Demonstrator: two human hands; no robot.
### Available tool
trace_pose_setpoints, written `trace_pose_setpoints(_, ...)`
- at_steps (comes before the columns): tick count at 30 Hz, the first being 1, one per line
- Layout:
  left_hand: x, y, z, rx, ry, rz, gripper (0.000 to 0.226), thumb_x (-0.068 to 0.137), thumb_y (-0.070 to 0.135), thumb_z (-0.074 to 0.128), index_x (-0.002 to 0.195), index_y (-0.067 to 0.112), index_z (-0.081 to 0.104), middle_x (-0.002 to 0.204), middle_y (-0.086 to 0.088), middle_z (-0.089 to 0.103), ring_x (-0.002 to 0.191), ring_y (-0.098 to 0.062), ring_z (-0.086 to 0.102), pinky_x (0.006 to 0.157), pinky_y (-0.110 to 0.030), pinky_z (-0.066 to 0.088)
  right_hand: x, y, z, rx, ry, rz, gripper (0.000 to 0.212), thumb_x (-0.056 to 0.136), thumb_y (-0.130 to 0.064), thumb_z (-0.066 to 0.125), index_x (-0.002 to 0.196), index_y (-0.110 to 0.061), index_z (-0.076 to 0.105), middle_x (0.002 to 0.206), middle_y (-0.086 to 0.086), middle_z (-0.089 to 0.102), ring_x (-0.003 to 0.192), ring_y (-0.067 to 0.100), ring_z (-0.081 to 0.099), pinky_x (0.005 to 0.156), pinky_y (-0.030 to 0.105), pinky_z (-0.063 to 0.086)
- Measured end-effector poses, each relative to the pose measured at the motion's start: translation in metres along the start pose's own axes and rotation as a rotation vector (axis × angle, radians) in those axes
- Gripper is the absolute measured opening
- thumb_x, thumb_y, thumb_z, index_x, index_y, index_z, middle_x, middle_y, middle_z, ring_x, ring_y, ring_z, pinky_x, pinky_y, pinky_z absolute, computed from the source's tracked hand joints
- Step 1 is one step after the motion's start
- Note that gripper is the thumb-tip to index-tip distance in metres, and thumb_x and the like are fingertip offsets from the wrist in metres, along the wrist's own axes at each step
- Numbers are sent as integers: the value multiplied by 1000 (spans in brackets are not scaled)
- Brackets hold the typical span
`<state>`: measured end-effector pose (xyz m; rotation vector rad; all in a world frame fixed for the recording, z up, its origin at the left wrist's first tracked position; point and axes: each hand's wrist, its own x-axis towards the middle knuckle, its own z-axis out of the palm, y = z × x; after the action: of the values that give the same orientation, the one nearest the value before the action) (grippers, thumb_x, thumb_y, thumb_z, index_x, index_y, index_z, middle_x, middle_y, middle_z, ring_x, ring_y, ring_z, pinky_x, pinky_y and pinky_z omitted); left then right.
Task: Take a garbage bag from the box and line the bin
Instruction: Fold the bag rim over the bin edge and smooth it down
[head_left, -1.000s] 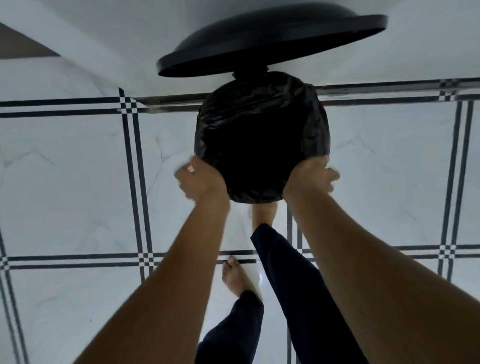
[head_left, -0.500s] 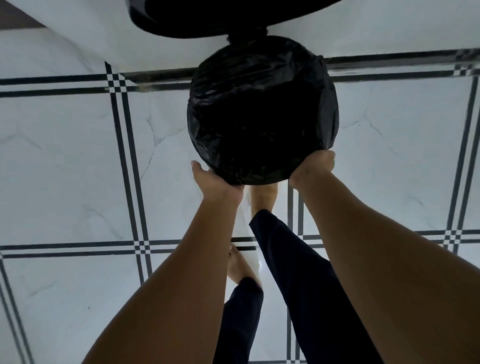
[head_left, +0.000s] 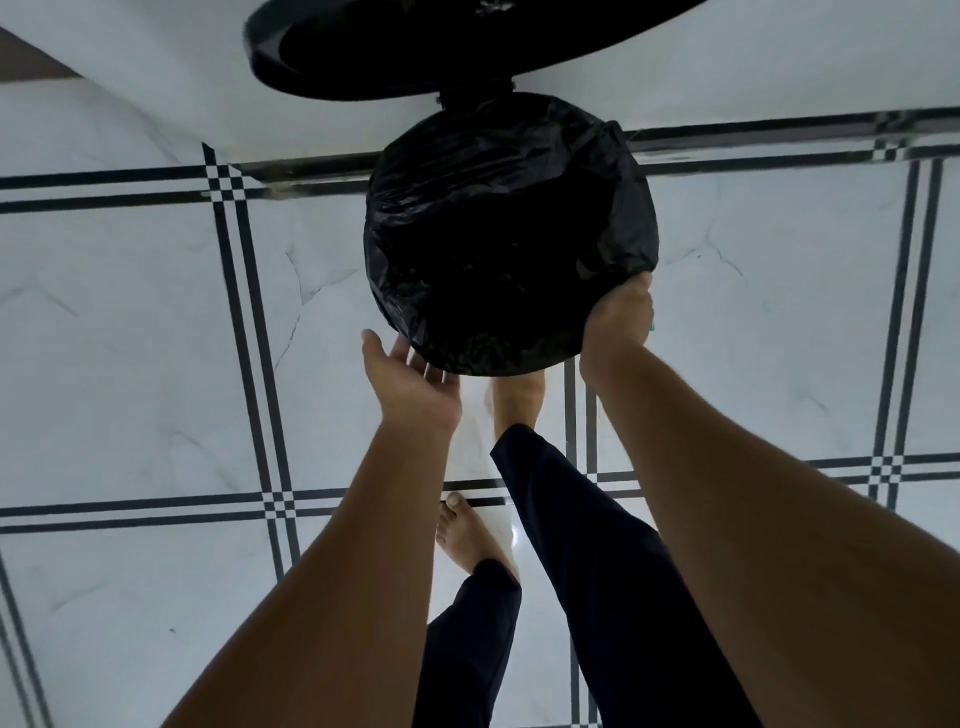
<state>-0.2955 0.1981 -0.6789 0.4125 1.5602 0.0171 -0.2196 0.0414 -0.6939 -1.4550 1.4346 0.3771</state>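
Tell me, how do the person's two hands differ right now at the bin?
The left hand is open, palm up, fingers reaching under the bag's near edge; the right hand presses against the bag's side. The left shows its palm, the right its back. Both meet the black bag.

Dim, cool, even light; the glossy white marble-patterned tiled floor (head_left: 130, 322) shows a small glare patch near the bare foot. Wide-angle lens bends tile lines at the edges; slight softness overall.

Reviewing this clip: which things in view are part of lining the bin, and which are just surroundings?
Part of the job:
bag, over the bin's mouth
lid, raised
left hand, open at the bag's near edge
right hand, on the bag's right edge

Surroundings:
floor
wall
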Motion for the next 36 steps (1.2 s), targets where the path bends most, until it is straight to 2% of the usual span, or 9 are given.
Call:
trace_pose_setpoints(4,8,19,2,307,204,378,30,92,22,54,64,14,50,63,-4,48,58,-16,41,59,-29,38,5,-19,-7,-81,214,-202,34,100,-18,38,129,-9,55,124,7,57,106,26,56,83,34,43)
trace_pose_setpoints(8,1,34,36,557,60,681,42,95,32,48,113,-3,65,117,-24,68,107,-41,65,102,-50,53,9,-46,8,-172,201,-544,31,102,-18,39,122,-7,61,113,6,60,106,23,55,86,28,41)
trace_pose_setpoints(12,8,42,54,799,45,837,46,102,40,39,95,6,70,84,-4,71,85,-24,67,91,-43,57,22,-59,24,-476,72,-502,48,108,-41,27,129,-13,60,131,9,62,127,32,46,95,34,30)
trace_pose_setpoints(18,29,52,54,1074,114,903,38,97,41,33,77,25,61,78,6,66,90,-29,66,96,-53,51,33,-68,35,-741,60,-484,53,107,-45,13,135,-19,50,141,1,58,131,28,51,109,49,25)
trace_pose_setpoints(22,37,68,65,1087,81,821,36,91,29,39,57,23,48,60,9,51,64,-21,49,78,-43,45,42,-80,35,-721,92,-462,50,107,-35,18,135,-15,54,140,3,58,132,28,49,111,48,28)
trace_pose_setpoints(25,28,76,75,1153,120,985,39,92,26,35,99,18,72,95,-1,73,90,-27,65,94,-44,49,38,-90,41,-540,247,-880,35,102,-24,31,109,-7,61,109,7,65,106,27,57,88,39,40)
trace_pose_setpoints(27,17,72,88,1129,-20,1100,42,97,19,35,118,14,71,110,-3,73,103,-24,66,96,-40,51,31,-90,54,-414,93,-1167,29,98,-16,36,98,-2,62,95,11,63,91,27,55,79,36,40)
trace_pose_setpoints(31,24,67,109,1188,-206,1044,40,105,22,38,139,18,59,134,-3,64,126,-21,57,106,-29,41,31,-91,81,-823,-89,-1360,38,103,-34,35,113,-9,63,112,12,66,103,34,57,82,37,36)
trace_pose_setpoints(36,57,78,122,1199,-155,900,35,104,49,38,96,22,59,85,6,61,92,-23,63,80,-35,48,41,-94,95,-1055,39,-1362,45,105,-46,28,116,-12,56,114,10,61,107,32,54,85,41,37)
